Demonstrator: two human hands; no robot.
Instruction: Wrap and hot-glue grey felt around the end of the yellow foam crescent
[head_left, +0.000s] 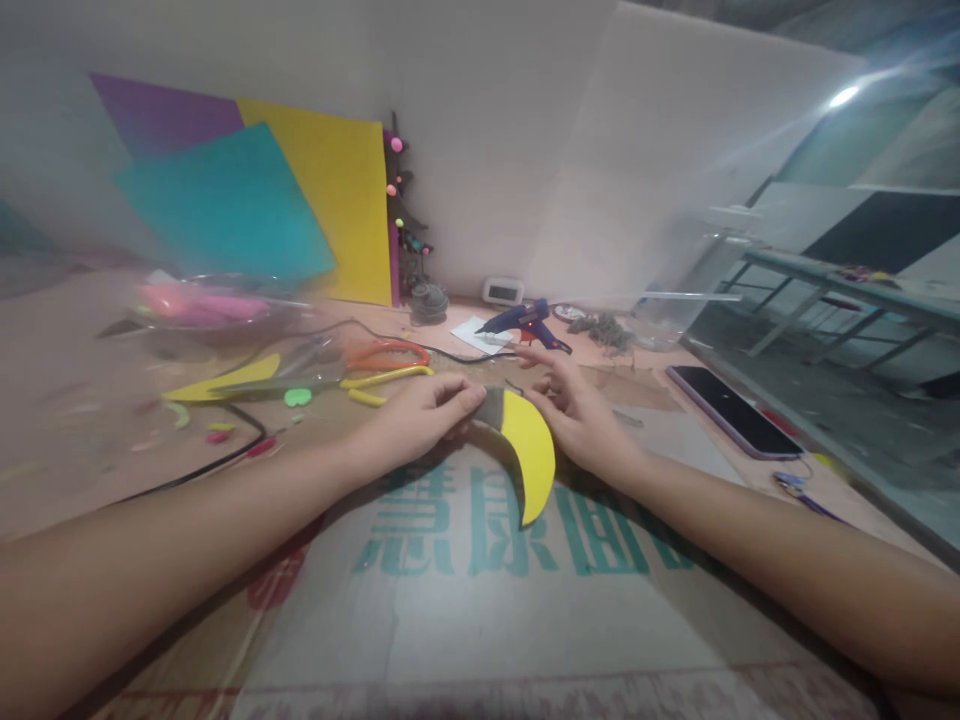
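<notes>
Left hand (429,412) pinched yellow crescent (534,455) by dark end; right hand (576,412), fingers parted, sat at right edge; glue gun (529,317) lay far.

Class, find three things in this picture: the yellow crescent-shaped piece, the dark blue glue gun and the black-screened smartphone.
Yellow crescent-shaped piece (535,445): head view, middle of its yellow face.
Dark blue glue gun (526,317): head view, on its body.
Black-screened smartphone (733,411): head view, middle of its screen.
</notes>
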